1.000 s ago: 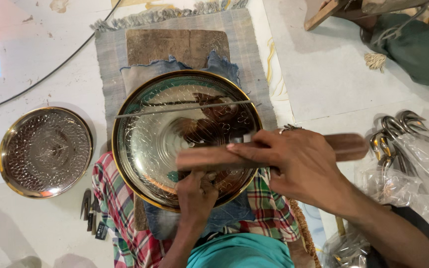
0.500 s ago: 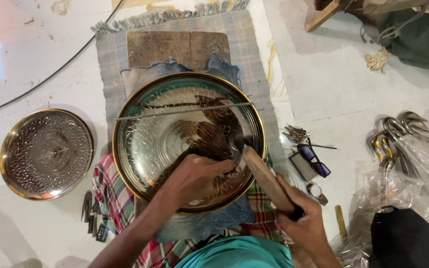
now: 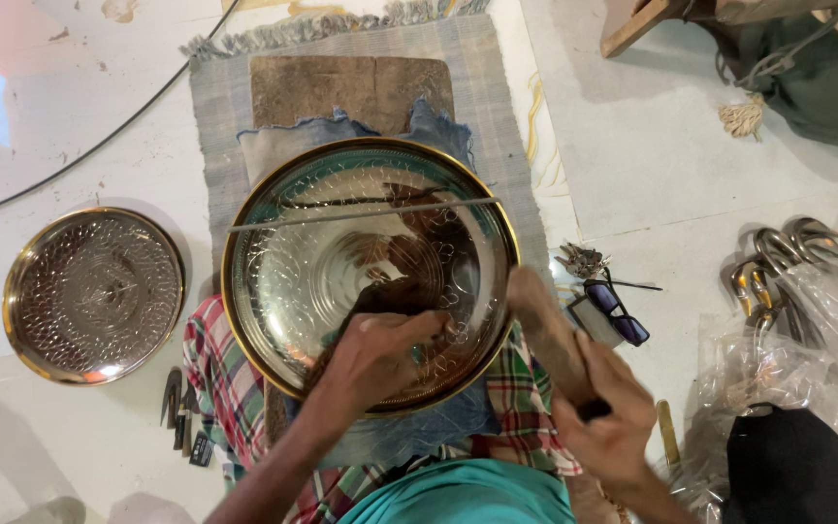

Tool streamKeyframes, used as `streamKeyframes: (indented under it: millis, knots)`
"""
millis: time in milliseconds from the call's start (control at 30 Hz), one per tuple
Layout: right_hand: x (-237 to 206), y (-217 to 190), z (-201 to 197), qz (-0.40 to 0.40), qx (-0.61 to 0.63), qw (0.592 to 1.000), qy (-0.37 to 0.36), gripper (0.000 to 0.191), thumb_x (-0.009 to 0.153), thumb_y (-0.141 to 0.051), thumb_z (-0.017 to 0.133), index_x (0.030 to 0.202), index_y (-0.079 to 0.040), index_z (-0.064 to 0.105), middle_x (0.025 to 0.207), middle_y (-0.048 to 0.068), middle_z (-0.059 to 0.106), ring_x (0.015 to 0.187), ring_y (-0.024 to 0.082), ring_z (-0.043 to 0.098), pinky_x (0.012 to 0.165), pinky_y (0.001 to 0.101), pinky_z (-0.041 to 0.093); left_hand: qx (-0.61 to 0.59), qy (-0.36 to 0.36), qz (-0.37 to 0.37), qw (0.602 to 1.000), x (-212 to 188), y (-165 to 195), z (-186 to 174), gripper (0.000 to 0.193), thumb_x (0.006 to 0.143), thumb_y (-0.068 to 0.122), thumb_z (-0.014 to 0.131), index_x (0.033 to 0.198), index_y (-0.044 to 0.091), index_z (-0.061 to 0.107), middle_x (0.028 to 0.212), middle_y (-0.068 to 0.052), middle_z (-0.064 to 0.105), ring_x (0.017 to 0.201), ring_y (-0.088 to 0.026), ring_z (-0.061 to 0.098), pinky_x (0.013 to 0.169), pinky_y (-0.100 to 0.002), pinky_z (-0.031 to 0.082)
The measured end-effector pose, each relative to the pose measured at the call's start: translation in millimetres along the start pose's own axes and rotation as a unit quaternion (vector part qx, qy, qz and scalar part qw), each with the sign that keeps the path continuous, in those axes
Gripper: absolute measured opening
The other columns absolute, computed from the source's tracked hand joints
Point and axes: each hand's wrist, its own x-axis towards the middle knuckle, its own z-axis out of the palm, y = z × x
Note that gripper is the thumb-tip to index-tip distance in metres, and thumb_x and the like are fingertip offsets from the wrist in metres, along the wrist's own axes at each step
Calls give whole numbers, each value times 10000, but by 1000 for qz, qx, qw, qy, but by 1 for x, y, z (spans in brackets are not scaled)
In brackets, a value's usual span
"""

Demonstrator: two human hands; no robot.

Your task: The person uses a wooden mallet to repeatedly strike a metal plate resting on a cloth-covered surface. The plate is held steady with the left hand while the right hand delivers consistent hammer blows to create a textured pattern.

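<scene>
A large round metal tray [image 3: 283, 281] with a gold rim and engraved pattern lies on blue cloth over a woven mat. My left hand [image 3: 375, 354] rests inside the tray near its lower edge, fingers curled on a small tool that I cannot make out. My right hand [image 3: 608, 412] grips the handle of a wooden mallet [image 3: 545, 325], whose head sits at the tray's right rim. A thin metal rod [image 3: 361, 215] lies across the upper part of the tray.
A smaller engraved tray [image 3: 94, 291] sits on the floor to the left, with several small chisels [image 3: 181, 412] below it. Sunglasses [image 3: 615, 309], metal hooks [image 3: 778, 262], a plastic bag [image 3: 807, 359] and a black cap [image 3: 792, 466] lie at the right.
My right hand dropped from across the tray to its lower right, swinging the mallet from horizontal to diagonal; its head has since moved off the tray's middle to the right rim. My left hand stays in the tray.
</scene>
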Motion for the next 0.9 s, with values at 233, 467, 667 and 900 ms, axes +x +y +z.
streamKeyframes:
  millis: [233,467,667,900]
  knots:
    - [104,-45,-37,-14,-135,966,-220,856,592,-16,711,1415,-238,638,1181,12,710,672,125,648,526,278,493,-75,316,-65,944,-25,25,37,438,769,-133,587,1162,39,673,870,-145,783,810,-239,793,652,-344,642]
    - [159,-88,-37,-63,-299,877,-370,962,586,-12,707,1490,-329,618,1124,-4,732,688,184,674,541,373,502,-140,415,-116,891,-22,54,43,437,767,-168,511,1150,1,638,947,-138,770,898,-230,801,771,-336,674]
    - [165,-91,-27,-127,-257,900,-328,967,500,-4,670,1429,-271,618,1198,104,692,677,200,681,479,370,514,-149,412,-128,890,-23,57,39,378,765,-143,557,1094,19,645,894,-115,739,816,-205,782,681,-306,647]
    - [170,-95,-25,11,-262,881,-394,969,583,-32,687,1485,-356,542,1123,25,699,597,185,633,473,385,491,-159,448,-159,866,-20,57,38,212,930,-99,581,1053,35,690,842,-70,758,760,-155,786,658,-270,652]
